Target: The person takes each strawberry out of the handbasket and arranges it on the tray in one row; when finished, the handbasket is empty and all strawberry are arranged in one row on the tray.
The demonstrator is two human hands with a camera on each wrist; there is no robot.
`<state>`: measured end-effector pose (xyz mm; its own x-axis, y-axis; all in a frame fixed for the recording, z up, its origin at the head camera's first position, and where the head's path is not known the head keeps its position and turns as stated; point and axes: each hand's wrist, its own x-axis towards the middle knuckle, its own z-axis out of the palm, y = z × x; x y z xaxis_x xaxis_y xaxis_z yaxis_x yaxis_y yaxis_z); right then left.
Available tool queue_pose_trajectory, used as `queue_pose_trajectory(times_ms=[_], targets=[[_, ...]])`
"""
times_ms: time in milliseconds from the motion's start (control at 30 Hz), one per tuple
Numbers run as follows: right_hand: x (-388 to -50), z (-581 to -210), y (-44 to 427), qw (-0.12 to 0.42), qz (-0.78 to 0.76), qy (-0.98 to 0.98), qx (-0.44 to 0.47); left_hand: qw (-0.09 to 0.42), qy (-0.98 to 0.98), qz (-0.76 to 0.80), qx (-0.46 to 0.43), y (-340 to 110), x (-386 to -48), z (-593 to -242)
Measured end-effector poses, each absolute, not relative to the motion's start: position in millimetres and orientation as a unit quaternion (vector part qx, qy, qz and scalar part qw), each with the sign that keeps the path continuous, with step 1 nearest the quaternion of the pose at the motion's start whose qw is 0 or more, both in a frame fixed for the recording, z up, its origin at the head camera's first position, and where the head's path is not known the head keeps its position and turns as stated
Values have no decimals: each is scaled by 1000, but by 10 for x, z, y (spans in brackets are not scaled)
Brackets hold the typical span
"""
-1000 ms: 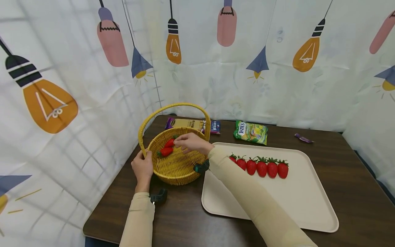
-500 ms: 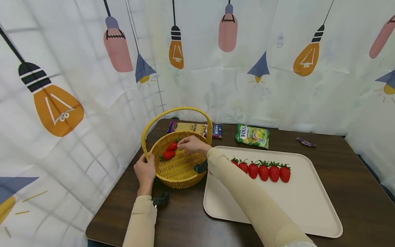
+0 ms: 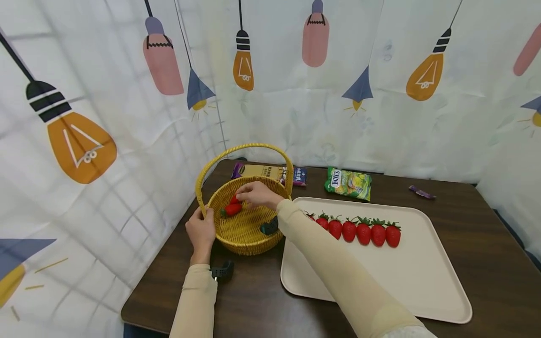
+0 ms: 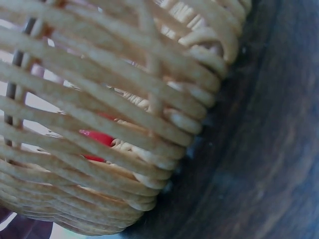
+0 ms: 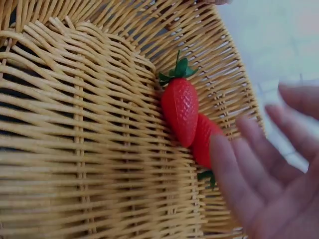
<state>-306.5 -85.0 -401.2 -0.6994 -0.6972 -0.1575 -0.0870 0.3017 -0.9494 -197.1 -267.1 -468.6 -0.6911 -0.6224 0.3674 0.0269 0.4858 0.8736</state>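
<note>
A yellow wicker basket (image 3: 249,248) with a tall hoop handle stands on the table, its left rim by the handle's base gripped by my left hand (image 3: 201,231). Inside lie two strawberries; the front one (image 3: 232,209) shows fully, while the rear one (image 3: 235,200) is partly covered by my right hand (image 3: 257,194). Seen from the right wrist, that hand reaches over the basket with loosely extended fingers, a fingertip overlapping the rear strawberry (image 5: 203,142); whether they touch is unclear. The left wrist view holds only woven basket wall (image 4: 114,99), with red glimpsed through its gaps.
A cream tray (image 3: 401,281) to the right carries a row of several strawberries (image 3: 363,233), partly behind my right sleeve. Along the back lie a long snack packet (image 3: 264,172), a green FOX'S bag (image 3: 349,184) and a small purple wrapper (image 3: 421,192). Printed curtains enclose the table.
My right hand has shifted slightly left, now covering more of the rear strawberry. Another strawberry of the row shows beside the sleeve. The left hand keeps its grip on the basket.
</note>
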Motion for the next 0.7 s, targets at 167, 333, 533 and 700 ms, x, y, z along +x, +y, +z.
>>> queue_pose_trajectory(times_ms=[167,333,533,700], targets=[[-3090,-4063,-853,299,-530,740,-286,341,-787,-476,194,-2668,-1969,-4695],[-3113,-4094,-868,288,-541,738,-282,338,-784,-482,194,-2668,-1971,-4682],[-3086,-4158,-955,266,-558,746,-247,339,-785,-483,189,-2676,-1951,-4687],[-3060,-4189,-1023,248,-545,765,-237,344,-782,-486,184,-2669,-1943,-4688]])
